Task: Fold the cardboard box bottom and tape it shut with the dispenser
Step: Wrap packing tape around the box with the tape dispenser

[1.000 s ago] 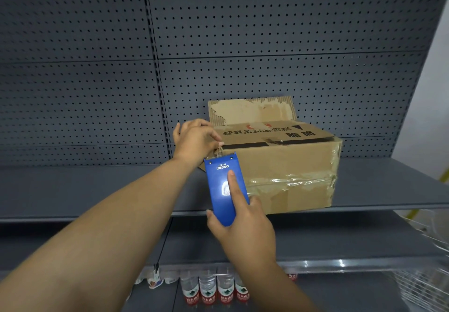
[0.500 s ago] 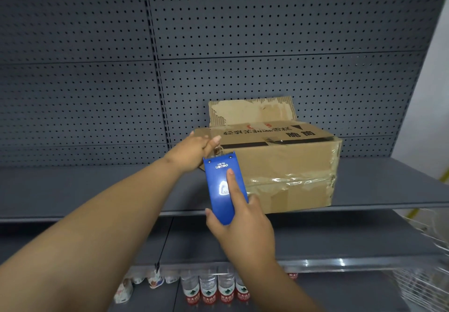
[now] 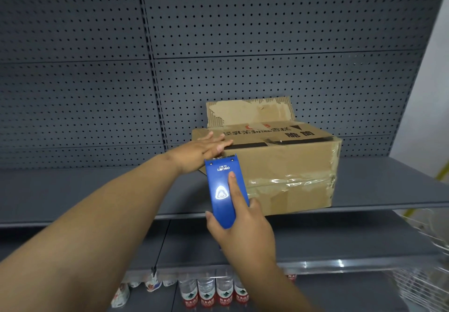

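The blue tape dispenser (image 3: 224,190) is blocking the box's (image 3: 286,166) near-left corner, and the roll and any tape under its body are staying out of sight. The right hand (image 3: 240,229) is covering the dispenser's lower end, its curled fingers tucked underneath. The left hand (image 3: 206,147) is lying over the top's left edge, hiding the seam there. The raised rear flap (image 3: 250,113) is screening whatever is behind it. Down low, the water bottles (image 3: 213,292) are getting cut off by the shelf lip above and the forearms in front, their labels too small to read. The wire basket (image 3: 422,285) at right is smearing into blur and running off the edge.
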Action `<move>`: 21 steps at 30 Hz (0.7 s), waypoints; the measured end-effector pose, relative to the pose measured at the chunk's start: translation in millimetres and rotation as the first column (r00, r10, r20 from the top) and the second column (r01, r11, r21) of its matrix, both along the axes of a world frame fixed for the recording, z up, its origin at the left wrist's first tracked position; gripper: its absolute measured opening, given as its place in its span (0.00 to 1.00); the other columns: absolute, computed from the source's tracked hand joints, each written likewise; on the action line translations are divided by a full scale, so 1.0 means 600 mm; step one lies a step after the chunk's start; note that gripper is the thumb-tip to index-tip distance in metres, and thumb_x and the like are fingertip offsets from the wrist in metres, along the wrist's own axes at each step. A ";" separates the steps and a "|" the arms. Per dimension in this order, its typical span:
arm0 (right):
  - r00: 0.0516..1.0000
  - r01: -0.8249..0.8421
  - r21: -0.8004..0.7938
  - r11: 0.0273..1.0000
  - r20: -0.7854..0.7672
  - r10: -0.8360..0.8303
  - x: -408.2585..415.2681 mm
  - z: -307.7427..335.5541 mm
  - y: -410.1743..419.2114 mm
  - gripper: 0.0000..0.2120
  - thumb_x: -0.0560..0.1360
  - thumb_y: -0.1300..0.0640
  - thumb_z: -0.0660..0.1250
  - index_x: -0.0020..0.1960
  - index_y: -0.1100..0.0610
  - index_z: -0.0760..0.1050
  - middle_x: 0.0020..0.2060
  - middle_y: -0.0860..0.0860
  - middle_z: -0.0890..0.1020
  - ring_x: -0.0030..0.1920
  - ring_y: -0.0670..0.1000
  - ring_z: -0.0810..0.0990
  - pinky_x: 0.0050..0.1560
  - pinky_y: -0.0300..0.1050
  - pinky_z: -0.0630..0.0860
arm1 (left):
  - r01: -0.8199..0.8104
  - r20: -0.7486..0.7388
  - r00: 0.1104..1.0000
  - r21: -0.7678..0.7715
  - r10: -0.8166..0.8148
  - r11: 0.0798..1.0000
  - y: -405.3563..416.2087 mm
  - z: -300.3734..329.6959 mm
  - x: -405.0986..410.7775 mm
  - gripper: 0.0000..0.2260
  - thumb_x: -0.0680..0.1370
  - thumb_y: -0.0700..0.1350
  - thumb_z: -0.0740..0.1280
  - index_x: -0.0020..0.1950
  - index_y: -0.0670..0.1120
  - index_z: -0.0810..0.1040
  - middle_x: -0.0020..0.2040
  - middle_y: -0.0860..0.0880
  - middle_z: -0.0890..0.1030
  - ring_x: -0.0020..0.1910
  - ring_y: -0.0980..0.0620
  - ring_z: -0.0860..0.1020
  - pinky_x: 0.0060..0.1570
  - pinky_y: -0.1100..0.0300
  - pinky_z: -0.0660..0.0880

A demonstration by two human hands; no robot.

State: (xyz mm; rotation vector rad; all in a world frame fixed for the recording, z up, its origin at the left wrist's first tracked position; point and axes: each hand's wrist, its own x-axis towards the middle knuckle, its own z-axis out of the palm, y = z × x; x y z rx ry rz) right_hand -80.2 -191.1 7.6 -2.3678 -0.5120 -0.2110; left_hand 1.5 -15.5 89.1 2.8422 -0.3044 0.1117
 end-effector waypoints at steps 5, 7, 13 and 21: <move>1.000 -0.001 -0.013 1.000 -0.001 0.001 0.005 0.004 0.004 0.39 0.72 0.35 0.59 0.70 0.31 0.34 0.46 0.48 0.65 0.40 0.50 0.68 0.39 0.40 0.65 | 0.025 0.022 0.999 -0.054 -0.024 0.998 0.006 -0.014 0.018 0.21 0.81 0.52 0.54 0.75 0.58 0.56 0.77 0.54 0.53 0.76 0.54 0.46 0.71 0.58 0.47; 1.000 0.003 -0.005 1.000 0.011 -0.003 0.008 0.009 0.006 0.39 0.72 0.34 0.59 0.70 0.31 0.35 0.46 0.48 0.65 0.41 0.50 0.68 0.39 0.41 0.66 | 0.021 0.085 0.996 -0.131 -0.010 0.991 0.002 -0.021 0.024 0.20 0.81 0.52 0.53 0.74 0.56 0.60 0.76 0.54 0.57 0.76 0.55 0.50 0.70 0.61 0.48; 0.997 0.021 -0.056 0.998 0.070 -0.017 0.031 0.057 0.006 0.39 0.72 0.34 0.59 0.71 0.33 0.36 0.46 0.49 0.64 0.42 0.52 0.69 0.39 0.44 0.67 | -0.004 0.165 0.984 -0.381 0.072 0.925 -0.010 -0.013 0.055 0.17 0.81 0.52 0.55 0.68 0.51 0.71 0.69 0.51 0.71 0.69 0.53 0.66 0.69 0.60 0.58; 0.999 0.027 -0.086 0.996 0.044 -0.023 0.055 0.095 0.024 0.39 0.72 0.34 0.59 0.73 0.37 0.38 0.45 0.51 0.65 0.40 0.53 0.66 0.39 0.45 0.65 | -0.084 0.067 0.991 -0.389 0.119 0.917 -0.002 0.027 0.091 0.19 0.81 0.56 0.51 0.68 0.54 0.71 0.67 0.50 0.73 0.66 0.52 0.70 0.60 0.61 0.63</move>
